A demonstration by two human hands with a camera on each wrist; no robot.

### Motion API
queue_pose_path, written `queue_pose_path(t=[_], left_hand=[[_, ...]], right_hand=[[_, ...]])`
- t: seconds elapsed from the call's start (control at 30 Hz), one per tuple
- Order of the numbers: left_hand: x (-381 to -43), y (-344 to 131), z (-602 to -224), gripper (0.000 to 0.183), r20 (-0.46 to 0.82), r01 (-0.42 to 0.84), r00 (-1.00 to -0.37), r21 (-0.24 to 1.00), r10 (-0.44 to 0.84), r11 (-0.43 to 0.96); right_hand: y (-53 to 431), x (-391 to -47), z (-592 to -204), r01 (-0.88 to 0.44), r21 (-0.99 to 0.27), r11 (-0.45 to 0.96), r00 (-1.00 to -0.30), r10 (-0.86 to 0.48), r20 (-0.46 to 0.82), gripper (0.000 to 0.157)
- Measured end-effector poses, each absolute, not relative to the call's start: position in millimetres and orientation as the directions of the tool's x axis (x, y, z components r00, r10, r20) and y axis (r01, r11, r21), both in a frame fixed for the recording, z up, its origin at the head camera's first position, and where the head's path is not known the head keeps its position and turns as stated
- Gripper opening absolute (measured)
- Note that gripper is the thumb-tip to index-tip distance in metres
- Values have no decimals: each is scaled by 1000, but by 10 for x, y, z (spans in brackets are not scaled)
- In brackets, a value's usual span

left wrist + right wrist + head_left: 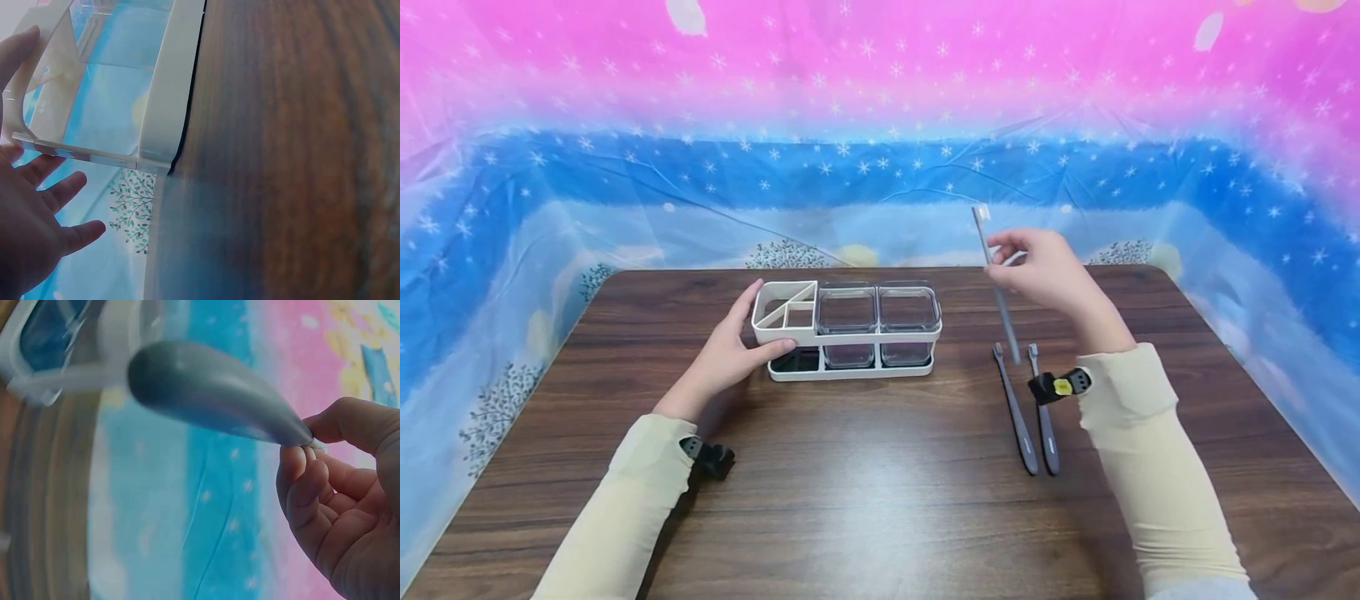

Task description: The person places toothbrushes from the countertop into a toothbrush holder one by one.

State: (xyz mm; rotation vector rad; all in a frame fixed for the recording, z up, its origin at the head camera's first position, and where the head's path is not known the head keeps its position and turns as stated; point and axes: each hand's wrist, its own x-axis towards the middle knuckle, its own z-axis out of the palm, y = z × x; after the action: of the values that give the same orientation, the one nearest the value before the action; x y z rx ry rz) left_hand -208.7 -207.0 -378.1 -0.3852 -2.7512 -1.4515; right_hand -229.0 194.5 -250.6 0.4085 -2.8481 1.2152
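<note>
My right hand [1037, 262] was holding a grey toothbrush [1004, 317] up off the table [880, 500], pinched between my thumb and fingertips along its upper part. The brush stood nearly upright with a slight tilt: its bristle head was at the top, just above my fingers, and its thick handle hung down below them, nearer to me. In the right wrist view, the rounded handle end filled much of the space beyond my fingertips.

My left hand [726, 354] had the left end of a white holder [850, 339], my thumb across the front of its upper tier and my fingers round the left side. Seen from the left wrist, my thumb lay on the rim and some of the other fingers were spread apart below. The holder rested on the table, its left section split by slanting and straight dividers, with two clear cups, a middle cup [847, 308] and a right cup [908, 308], seated beside that.

The raised brush was to the right of the holder, apart from it, and well away from my left hand. On the table under my right hand and forearm lay two more brushes, a left brush [1017, 412] and a right brush [1049, 442], side by side, heads pointing away from me.
</note>
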Motion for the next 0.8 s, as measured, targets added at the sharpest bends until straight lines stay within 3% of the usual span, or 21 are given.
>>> queue_pose_path(t=[0.37, 0.8], left_hand=[[-2091, -2075, -3752, 101, 117, 216, -971, 801, 209, 558], [-2107, -2081, -3731, 101, 116, 212, -973, 798, 202, 565]], right_hand=[[1292, -2254, -2243, -379, -766, 519, -925, -242, 293, 34], [618, -2203, -2204, -504, -825, 256, -860, -233, 453, 33]])
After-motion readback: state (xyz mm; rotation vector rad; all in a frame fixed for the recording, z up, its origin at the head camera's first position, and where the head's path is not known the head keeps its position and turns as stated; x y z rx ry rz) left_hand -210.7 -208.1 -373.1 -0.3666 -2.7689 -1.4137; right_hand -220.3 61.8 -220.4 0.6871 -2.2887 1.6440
